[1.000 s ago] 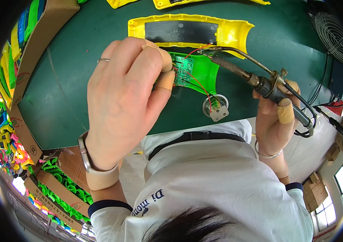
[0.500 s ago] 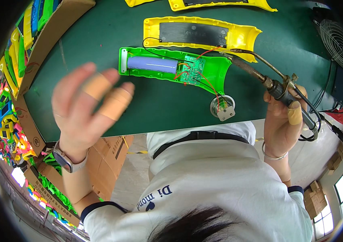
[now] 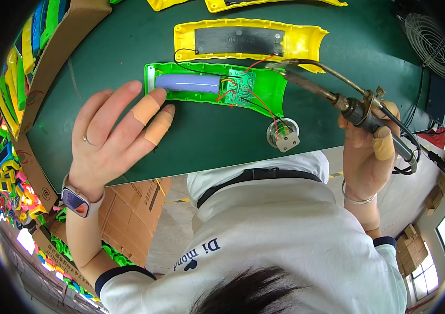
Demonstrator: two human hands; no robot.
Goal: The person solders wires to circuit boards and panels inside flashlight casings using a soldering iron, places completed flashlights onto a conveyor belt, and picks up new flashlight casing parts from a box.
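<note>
My left hand (image 3: 110, 128) is held with its fingers stretched and apart by the left end of the green plastic shell half (image 3: 270, 89); tape wraps two of its fingers. Whether the fingertips touch the shell I cannot tell. Inside that shell lie a purple cylindrical battery (image 3: 188, 83) and a green circuit board (image 3: 241, 86). Red and black wires run from the board to a round lamp piece (image 3: 283, 136) with a metal plate. My right hand (image 3: 370, 152) grips a soldering iron (image 3: 356, 112) with a thin side tube, its tip near the shell's right end.
Behind the green shell lies a yellow shell half (image 3: 306, 44) with a black panel (image 3: 238, 41), wired to the board. More yellow shells (image 3: 280, 5) are farther back. A cardboard box (image 3: 78, 47) of coloured shells stands at the left, a round wire fan guard (image 3: 431, 47) at the right.
My left hand, blurred before, has steadied with its fingers beside the green shell's left end. The right hand keeps its grip on the soldering iron. The whole view has shifted slightly.
</note>
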